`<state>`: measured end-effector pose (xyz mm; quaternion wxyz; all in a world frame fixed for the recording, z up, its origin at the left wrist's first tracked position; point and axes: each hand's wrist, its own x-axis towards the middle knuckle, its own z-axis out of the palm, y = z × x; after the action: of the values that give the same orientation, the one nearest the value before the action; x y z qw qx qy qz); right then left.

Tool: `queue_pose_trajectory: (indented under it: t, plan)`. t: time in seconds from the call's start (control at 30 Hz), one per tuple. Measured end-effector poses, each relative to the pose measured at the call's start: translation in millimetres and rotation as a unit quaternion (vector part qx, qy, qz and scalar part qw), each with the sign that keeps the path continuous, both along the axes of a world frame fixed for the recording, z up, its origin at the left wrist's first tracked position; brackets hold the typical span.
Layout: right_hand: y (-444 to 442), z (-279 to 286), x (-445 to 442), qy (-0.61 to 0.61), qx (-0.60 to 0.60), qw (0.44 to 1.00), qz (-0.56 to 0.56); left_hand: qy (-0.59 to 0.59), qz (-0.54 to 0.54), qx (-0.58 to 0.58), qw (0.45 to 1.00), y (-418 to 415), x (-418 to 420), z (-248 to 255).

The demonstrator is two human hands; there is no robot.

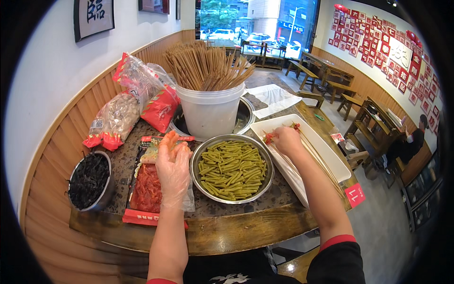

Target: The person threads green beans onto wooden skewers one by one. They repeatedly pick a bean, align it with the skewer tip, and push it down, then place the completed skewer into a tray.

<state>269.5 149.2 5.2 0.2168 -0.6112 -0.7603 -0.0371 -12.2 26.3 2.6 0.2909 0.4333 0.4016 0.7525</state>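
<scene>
My left hand (173, 170), in a clear plastic glove, is raised over an opened pack of red marinated food (147, 188). Its fingertips look orange-red, its fingers stand slightly apart, and I see nothing held in them. A steel bowl of cut green beans (232, 170) sits just right of it. Over the far end of a white tray (335, 167), my bare right hand (287, 141) curls its fingers down on a bamboo skewer (283, 158) near its food end; the fingertips are hidden. Other skewers (319, 156) with reddish food (295, 126) lie in the tray.
Behind the beans, a white bucket of bamboo skewers (209, 110) stands in a steel basin (248, 120). A bowl of dark shredded food (89, 181) is at left, below plastic food bags (117, 117). A white sheet (275, 99) lies behind the tray. A person (408, 142) sits far right.
</scene>
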Motion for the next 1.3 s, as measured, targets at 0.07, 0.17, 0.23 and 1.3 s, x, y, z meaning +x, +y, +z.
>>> queue_pose_trajectory:
  t: [0.07,0.17,0.23,1.3]
  plan:
    - [-10.0,13.7,-15.2,0.044,-0.025,0.995,0.090,-0.003,0.002,0.011,1.000,-1.5,-0.3,-0.3]
    - [-34.8,35.6,-37.4,0.073,-0.147,0.960,0.228,-0.018,-0.004,0.007,1.000,-1.2,-3.5,-1.1]
    - [-57.0,51.6,-53.8,0.011,-0.240,0.924,0.297,-0.033,-0.005,-0.001,0.999,-2.4,-4.8,0.6]
    - [-71.3,48.8,-71.7,0.033,-0.315,0.903,0.291,-0.019,-0.149,-0.078,0.985,-7.1,-2.1,6.4]
